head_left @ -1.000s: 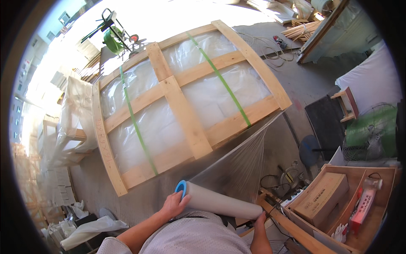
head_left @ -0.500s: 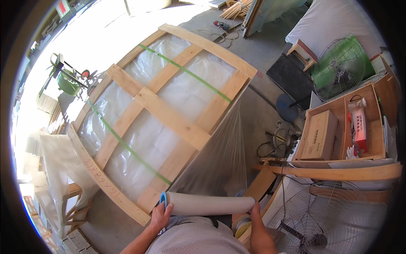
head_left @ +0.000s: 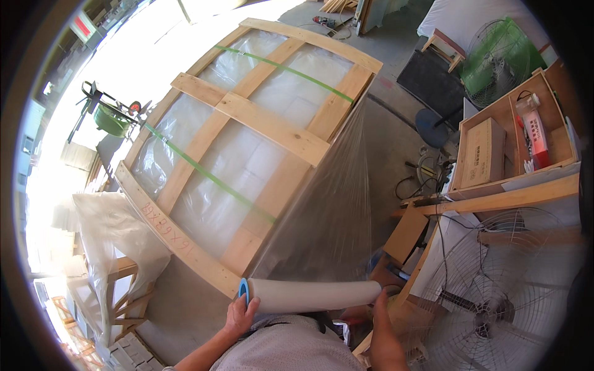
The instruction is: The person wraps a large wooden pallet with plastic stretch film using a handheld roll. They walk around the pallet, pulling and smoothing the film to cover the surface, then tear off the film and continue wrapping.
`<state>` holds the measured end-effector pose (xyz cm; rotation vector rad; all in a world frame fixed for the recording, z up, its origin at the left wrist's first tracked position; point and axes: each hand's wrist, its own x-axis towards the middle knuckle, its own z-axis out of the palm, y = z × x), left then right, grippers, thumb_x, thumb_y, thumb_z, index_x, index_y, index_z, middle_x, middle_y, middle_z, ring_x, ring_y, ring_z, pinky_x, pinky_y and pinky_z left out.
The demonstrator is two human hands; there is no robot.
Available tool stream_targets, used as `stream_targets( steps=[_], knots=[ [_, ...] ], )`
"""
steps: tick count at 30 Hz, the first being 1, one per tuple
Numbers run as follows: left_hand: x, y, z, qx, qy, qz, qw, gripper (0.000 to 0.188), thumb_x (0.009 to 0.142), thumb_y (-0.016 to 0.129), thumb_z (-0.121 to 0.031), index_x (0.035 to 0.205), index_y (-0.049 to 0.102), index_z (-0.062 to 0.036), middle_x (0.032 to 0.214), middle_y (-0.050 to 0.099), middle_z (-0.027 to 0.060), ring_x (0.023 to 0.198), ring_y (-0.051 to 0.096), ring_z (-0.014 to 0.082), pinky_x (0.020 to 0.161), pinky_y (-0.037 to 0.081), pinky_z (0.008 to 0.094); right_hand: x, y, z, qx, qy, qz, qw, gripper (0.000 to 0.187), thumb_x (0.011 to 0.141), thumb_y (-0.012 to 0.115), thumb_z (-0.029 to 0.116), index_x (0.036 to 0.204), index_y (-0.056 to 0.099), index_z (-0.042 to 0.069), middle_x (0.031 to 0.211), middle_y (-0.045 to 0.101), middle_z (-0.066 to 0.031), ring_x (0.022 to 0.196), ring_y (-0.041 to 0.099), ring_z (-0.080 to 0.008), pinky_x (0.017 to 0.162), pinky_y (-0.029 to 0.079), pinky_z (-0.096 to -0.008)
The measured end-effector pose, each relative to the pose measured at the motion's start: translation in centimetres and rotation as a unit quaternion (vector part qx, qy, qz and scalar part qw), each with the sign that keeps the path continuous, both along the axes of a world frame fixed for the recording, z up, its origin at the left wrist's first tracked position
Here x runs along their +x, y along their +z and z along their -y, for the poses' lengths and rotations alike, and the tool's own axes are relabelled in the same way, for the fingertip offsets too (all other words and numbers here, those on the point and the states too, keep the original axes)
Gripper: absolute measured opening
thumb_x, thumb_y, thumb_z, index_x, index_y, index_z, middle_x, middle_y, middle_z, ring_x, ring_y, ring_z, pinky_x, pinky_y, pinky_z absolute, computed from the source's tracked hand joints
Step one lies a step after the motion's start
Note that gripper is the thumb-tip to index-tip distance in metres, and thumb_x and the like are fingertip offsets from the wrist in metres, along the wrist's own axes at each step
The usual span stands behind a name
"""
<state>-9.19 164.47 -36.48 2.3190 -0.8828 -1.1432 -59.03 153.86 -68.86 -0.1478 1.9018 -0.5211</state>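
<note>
A long roll of clear stretch film (head_left: 312, 295) lies crosswise in front of my body, with a blue ring at its left end. My left hand (head_left: 239, 316) is closed around that ringed end, thumb on top. At the opposite end my right hand (head_left: 380, 309) grips the roll; its fingers are mostly hidden. A taut, wrinkled sheet of film (head_left: 331, 204) runs from the roll to the side of a large wooden crate (head_left: 272, 141). Plastic shows between the crate's slats, and two green straps (head_left: 204, 170) cross its top.
Beside my right arm stands a wire-caged fan (head_left: 486, 309); another fan (head_left: 495, 65) is farther back. An open wooden box (head_left: 516, 139) holds a carton. Cables and a round-based stand (head_left: 430, 127) occupy the floor right of the crate. Plastic-draped wooden frames (head_left: 120, 238) stand left.
The view has shifted, so the crate sits slightly farther right and higher. The roll stays in both hands, its right end now a little farther right, with film still stretched to the crate.
</note>
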Motion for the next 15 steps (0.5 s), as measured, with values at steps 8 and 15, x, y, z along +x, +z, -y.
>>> stream_targets(
  steps=[8,15],
  knots=[
    [0.2,0.3,-8.9,0.108,-0.065,0.010,0.992,0.038,0.092,0.055,-0.037,0.091,0.062,0.0003,0.077,0.064,0.0252,0.078,0.063,0.0443,0.068,0.047,0.0487,-0.6,-7.9,-15.0,0.013,-0.014,0.031,0.999,0.064,0.094,0.039,0.056,0.133,0.048,0.006,0.129,0.053,-0.0151,0.110,0.056,-0.0348,0.086,0.050,-0.0528],
    [4.5,-2.5,-12.1,0.041,-0.091,0.015,0.995,0.041,0.094,0.051,-0.035,0.091,0.061,0.0048,0.070,0.062,0.0202,0.069,0.064,0.0294,0.063,0.046,0.0423,8.4,-9.6,-21.2,0.052,0.025,-0.054,0.997,0.047,0.098,0.040,0.040,0.127,0.050,0.005,0.109,0.062,-0.0248,0.092,0.064,-0.0361,0.072,0.052,-0.0497]
  ],
)
